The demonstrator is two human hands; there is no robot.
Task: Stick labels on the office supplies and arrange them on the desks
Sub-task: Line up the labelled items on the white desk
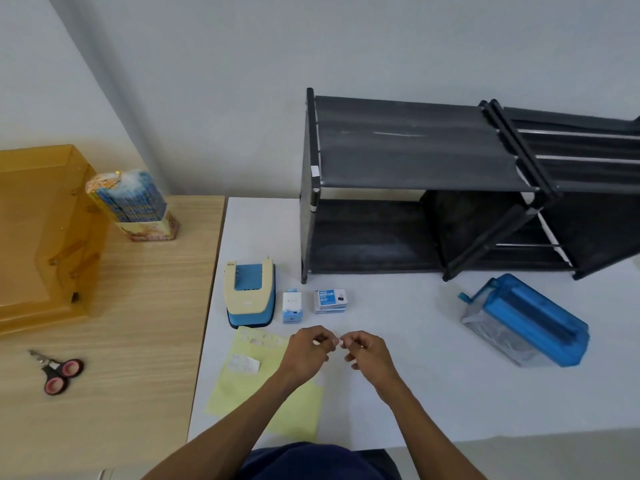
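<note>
My left hand [309, 348] and my right hand [363, 349] meet above the white desk [433, 386], both pinching a tiny white label [340, 341] between fingertips. Under my left forearm lies a yellow label sheet [242, 386] with a small strip of white labels [244, 363] on it. Beyond the hands stand a blue and cream hole punch [250, 294], a small white and blue stapler-like item [292, 306] and a box of binder clips [330, 301].
A black two-tier rack [415, 181] stands at the back of the white desk. A blue translucent device [526, 323] lies to the right. On the wooden desk [138, 341] are an amber paper tray [38, 233], a box of pencils [133, 206] and scissors [59, 372].
</note>
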